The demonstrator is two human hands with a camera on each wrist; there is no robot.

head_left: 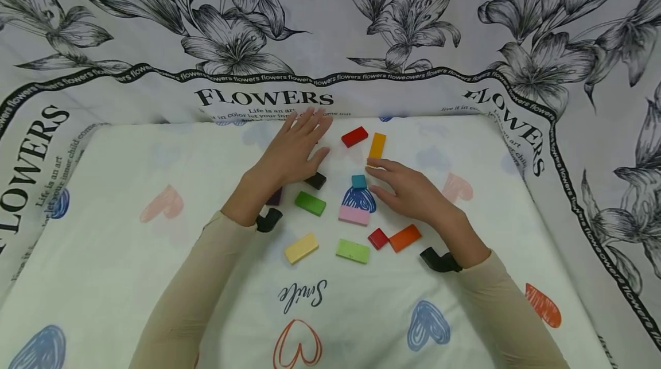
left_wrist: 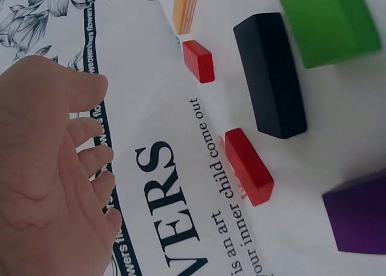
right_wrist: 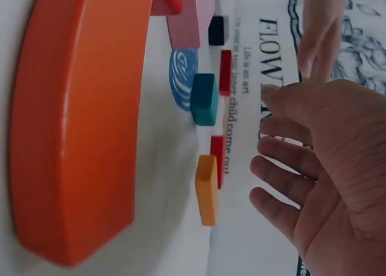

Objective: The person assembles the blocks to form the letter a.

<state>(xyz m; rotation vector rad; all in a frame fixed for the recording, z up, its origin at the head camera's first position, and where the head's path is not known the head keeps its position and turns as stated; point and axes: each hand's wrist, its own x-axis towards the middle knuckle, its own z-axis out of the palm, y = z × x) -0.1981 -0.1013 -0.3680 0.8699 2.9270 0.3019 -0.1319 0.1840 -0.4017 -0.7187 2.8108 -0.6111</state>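
Observation:
In the head view my left hand (head_left: 296,148) is stretched out above the far part of the cloth, fingers extended, holding nothing. Below its palm lies a black block (head_left: 316,180), and a purple block (head_left: 275,197) shows partly by the wrist. The left wrist view reveals a red block (left_wrist: 248,166) mostly covered by that hand from above. My right hand (head_left: 408,188) hovers with loosely extended fingers, also holding nothing. Its fingertips are close to a yellow-orange block (head_left: 377,145) and a teal cube (head_left: 358,181); whether they touch cannot be told from above. Another red block (head_left: 354,137) lies beyond.
Nearer the body lie green (head_left: 310,203), pink (head_left: 353,215), pale yellow (head_left: 302,248), light green (head_left: 353,251), small red (head_left: 378,238) and orange (head_left: 405,237) blocks. The white cloth (head_left: 119,254) has printed hearts. A flower-patterned fabric (head_left: 330,24) borders it at the back and sides.

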